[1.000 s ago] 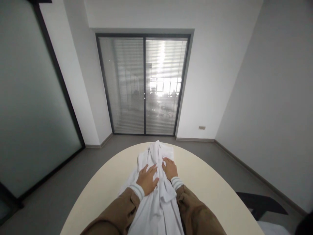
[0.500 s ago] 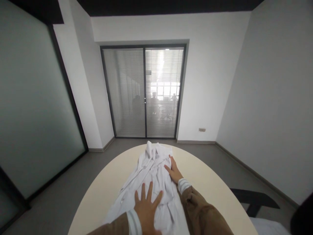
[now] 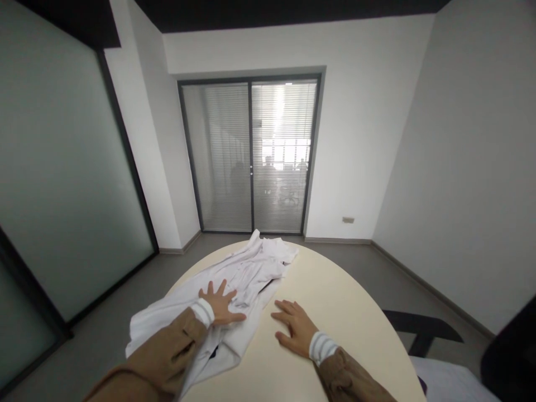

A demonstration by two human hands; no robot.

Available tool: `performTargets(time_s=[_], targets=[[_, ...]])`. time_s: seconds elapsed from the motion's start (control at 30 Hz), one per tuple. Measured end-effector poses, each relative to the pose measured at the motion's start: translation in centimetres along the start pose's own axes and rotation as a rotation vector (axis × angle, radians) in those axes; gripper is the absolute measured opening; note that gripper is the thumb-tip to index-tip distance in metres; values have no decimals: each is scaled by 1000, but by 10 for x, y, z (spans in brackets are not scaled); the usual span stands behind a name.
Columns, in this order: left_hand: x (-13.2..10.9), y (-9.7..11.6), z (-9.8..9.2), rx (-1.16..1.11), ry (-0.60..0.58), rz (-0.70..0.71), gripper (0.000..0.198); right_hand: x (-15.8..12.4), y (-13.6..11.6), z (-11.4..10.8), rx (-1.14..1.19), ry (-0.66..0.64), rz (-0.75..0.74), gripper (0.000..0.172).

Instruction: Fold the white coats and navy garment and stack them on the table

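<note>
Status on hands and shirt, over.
Left hand open, flat on white shirt. Right hand open, flat on table beside it. Shirt spread out, left part overhanging table edge. Nothing blocking either hand.

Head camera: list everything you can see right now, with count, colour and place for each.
garment: one, white, spread crumpled along the left half of the table, reaching its far edge
table: one, cream, rounded, in the centre foreground
sliding doors: one pair, dark frame, glass with grey blinds, in the far wall
glass partition: one, frosted grey-green, dark frame, along the left side
wall socket: one, pale, low on the far wall, right of the doors
chair: one, black, right of the table, only partly seen
sleeves: two, brown with white striped cuffs, on the forearms
left hand: flat, fingers spread, on the garment
right hand: flat on the bare table, beside the garment
</note>
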State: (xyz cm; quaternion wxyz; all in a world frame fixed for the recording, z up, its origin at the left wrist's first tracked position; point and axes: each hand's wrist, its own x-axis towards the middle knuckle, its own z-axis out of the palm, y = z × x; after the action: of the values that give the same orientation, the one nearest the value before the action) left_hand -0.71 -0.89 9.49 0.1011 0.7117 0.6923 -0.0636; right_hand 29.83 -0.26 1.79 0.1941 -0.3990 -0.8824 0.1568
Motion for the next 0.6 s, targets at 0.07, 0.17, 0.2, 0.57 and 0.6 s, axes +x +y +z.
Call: performTargets(time_s=[0.07,0.17,0.2,0.57,0.6], targets=[[-2,9,14,-3,64,-63,114,0,-5,-2,10,1,28,53],[-1,18,39,25,266,-159,113,2,-8,-6,20,-2,51,51],[2,18,46,29,331,-175,103,3,-8,-7,20,-9,53,51],[78,-51,42,11,425,-212,79,7,13,1,74,76,45,39],[81,-53,44,11,427,-210,79,8,15,1,69,101,48,37]])
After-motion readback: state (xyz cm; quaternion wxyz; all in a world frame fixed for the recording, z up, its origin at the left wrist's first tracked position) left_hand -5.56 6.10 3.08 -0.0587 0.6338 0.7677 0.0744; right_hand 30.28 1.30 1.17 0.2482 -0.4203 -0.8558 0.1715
